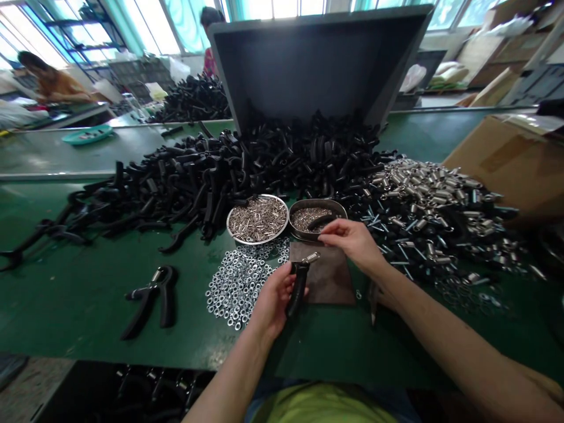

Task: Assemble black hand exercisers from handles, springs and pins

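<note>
My left hand is closed around a black hand-grip handle, with a coil spring sticking out at its top. The handle is above the near-left part of a flat brown plate. My right hand is pinched at the near right of an oval tin of small metal parts; what its fingertips hold, if anything, is too small to make out. A dark curved piece lies in that tin. Left of it stands a round dish of metal pins.
Loose washers spread beside my left hand. An assembled hand gripper lies at left. Black handles are heaped before a tipped grey bin. Springs pile up at right near a cardboard box. Two people are across the room.
</note>
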{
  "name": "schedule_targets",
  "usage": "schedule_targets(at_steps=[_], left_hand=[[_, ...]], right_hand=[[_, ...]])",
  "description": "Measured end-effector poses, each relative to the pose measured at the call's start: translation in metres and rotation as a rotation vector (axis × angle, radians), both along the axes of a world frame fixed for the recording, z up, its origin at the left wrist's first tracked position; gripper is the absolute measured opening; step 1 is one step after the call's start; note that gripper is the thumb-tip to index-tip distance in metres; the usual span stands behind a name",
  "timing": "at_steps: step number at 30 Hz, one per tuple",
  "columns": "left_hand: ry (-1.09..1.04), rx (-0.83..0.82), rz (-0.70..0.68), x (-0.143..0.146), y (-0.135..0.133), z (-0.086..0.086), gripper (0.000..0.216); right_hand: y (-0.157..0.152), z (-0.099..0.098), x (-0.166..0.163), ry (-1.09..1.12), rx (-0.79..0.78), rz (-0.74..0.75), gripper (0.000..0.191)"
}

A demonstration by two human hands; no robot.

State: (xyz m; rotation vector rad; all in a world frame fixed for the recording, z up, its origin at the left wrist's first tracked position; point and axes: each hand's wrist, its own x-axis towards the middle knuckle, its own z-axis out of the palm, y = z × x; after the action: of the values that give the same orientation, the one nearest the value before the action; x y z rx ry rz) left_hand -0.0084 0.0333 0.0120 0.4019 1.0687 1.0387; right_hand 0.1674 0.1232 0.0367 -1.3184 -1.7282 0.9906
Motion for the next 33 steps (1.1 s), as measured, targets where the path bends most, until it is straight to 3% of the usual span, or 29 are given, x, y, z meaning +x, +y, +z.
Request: schedule_targets(at_steps=[2, 5, 8, 14, 17, 20, 23, 25, 28, 33], left_hand=[[-0.249, -0.143, 0.052, 0.000, -0.001, 0.005, 0.031], [-0.419, -0.203, 0.080, 0.004, -0.004, 0.010, 0.030], [-0.490, -0.198, 0.059, 0.009, -0.007, 0.012, 0.031], [-0.464, -0.117, -0.022, 0.010, -0.010, 0.006, 0.033], [-0.268, 0.001, -0.115, 0.004, -0.006, 0.000, 0.034], [0.051, 0.243, -0.305, -0.002, 0.005, -0.003, 0.043], [0.569, 0.558, -0.488, -0.003, 0.016, -0.003, 0.055], [0.941, 0.769, -0.564, -0.001, 0.019, -0.004, 0.059], [1.280, 0.982, -0.653, 0.003, 0.016, -0.009, 0.059], [1.458, 1.086, -0.674, 0.005, 0.004, -0.019, 0.054]], right_hand=[[-0.025, -0.003, 0.002, 0.166, -0.102, -0.026, 0.018], [-0.049, -0.009, -0.001, 0.150, -0.035, 0.003, 0.008], [-0.057, -0.015, -0.006, 0.085, 0.120, 0.040, 0.006], [-0.058, -0.021, -0.006, 0.032, 0.223, 0.084, 0.009], [-0.052, -0.021, 0.004, -0.086, 0.323, 0.153, 0.007], [-0.040, -0.023, 0.019, -0.436, 0.658, 0.316, 0.012], [-0.029, -0.030, 0.029, -0.798, 1.019, 0.482, 0.019], [-0.024, -0.037, 0.032, -0.889, 1.149, 0.550, 0.024], [-0.024, -0.042, 0.032, -0.933, 1.207, 0.596, 0.026], [-0.043, -0.027, 0.047, -0.982, 1.117, 0.565, 0.024]])
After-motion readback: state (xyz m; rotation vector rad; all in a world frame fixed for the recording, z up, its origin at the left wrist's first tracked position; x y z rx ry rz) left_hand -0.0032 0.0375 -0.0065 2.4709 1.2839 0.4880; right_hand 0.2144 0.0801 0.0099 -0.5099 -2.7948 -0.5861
